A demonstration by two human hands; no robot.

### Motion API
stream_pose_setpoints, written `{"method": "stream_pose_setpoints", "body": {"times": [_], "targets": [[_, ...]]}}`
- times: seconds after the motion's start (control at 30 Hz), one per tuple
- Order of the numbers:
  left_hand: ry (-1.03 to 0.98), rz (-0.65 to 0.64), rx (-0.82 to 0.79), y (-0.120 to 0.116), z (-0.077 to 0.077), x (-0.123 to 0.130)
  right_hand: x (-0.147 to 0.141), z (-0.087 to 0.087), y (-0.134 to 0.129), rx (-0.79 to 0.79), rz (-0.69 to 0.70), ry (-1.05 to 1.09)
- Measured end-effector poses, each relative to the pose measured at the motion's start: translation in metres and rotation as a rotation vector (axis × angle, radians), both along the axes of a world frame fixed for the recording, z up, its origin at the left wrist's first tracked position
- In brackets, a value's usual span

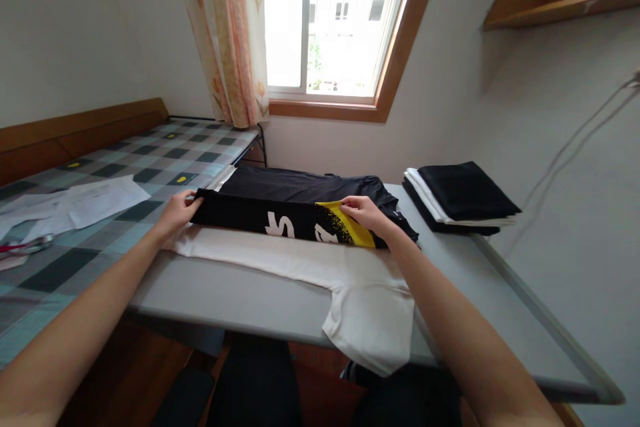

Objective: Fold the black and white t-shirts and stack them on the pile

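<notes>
A black T-shirt (pixel 240 213) with white lettering and a yellow patch lies partly folded over on the table. My left hand (pixel 179 213) pinches its left end near the fold. At the yellow patch, my right hand (pixel 364 212) grips the same shirt between thumb and fingers. Beneath and nearer to me spreads a white T-shirt (pixel 367 307), its sleeve hanging over the table's front edge. Behind the fold, dark cloth (pixel 300 185) lies flat, and a strip of light cloth shows at its far left.
A stack of folded black and white clothes (pixel 465 193) sits at the table's (pixel 225 287) right rear. On the left is a bed with a checkered cover (pixel 115 213), bearing papers (pixel 95 200). A window and curtain (pixel 230 33) are behind.
</notes>
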State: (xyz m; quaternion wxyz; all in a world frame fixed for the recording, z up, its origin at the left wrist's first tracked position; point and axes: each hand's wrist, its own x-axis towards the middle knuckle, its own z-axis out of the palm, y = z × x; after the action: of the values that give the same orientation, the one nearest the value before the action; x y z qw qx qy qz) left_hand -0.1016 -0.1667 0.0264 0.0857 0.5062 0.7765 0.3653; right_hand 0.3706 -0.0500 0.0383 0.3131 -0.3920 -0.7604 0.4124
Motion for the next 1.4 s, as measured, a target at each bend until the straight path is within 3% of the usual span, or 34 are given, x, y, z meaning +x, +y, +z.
{"method": "stream_pose_setpoints", "body": {"times": [0.13, 0.3, 0.4, 0.53, 0.63, 0.77, 0.87, 1.0, 1.1, 1.23, 1.33, 1.4], "targets": [[0.377, 0.087, -0.262, 0.025, -0.002, 0.008, -0.01, -0.005, 0.025, 0.066, -0.046, -0.159], [0.571, 0.105, -0.422, 0.039, -0.006, 0.022, -0.021, -0.017, 0.018, 0.233, -0.204, -0.459], [0.622, 0.071, -0.386, 0.04, -0.005, 0.026, -0.013, -0.012, 0.006, 0.299, -0.264, -0.525], [0.753, 0.041, -0.177, 0.045, 0.002, 0.045, 0.029, 0.001, -0.004, 0.399, -0.369, -0.588], [0.729, -0.112, -0.142, 0.056, 0.009, 0.083, 0.075, -0.001, -0.007, 0.36, -0.443, -0.55], [0.628, -0.369, -0.122, 0.077, 0.013, 0.156, 0.125, -0.013, -0.011, 0.238, -0.46, -0.396], [0.535, -0.515, -0.128, 0.093, 0.011, 0.21, 0.143, -0.017, -0.017, 0.149, -0.346, -0.333], [0.456, -0.563, -0.214, 0.112, 0.007, 0.262, 0.148, -0.012, -0.024, 0.068, -0.177, -0.347], [0.426, -0.563, -0.226, 0.122, 0.0, 0.282, 0.152, -0.007, -0.027, 0.037, -0.115, -0.392], [0.407, -0.529, -0.132, 0.124, -0.013, 0.291, 0.161, -0.009, -0.028, 0.053, -0.103, -0.411], [0.413, -0.496, -0.052, 0.121, -0.023, 0.29, 0.167, -0.013, -0.025, 0.052, -0.182, -0.343], [0.422, -0.495, -0.024, 0.12, -0.028, 0.289, 0.167, -0.017, -0.021, 0.017, -0.326, -0.292]]}}
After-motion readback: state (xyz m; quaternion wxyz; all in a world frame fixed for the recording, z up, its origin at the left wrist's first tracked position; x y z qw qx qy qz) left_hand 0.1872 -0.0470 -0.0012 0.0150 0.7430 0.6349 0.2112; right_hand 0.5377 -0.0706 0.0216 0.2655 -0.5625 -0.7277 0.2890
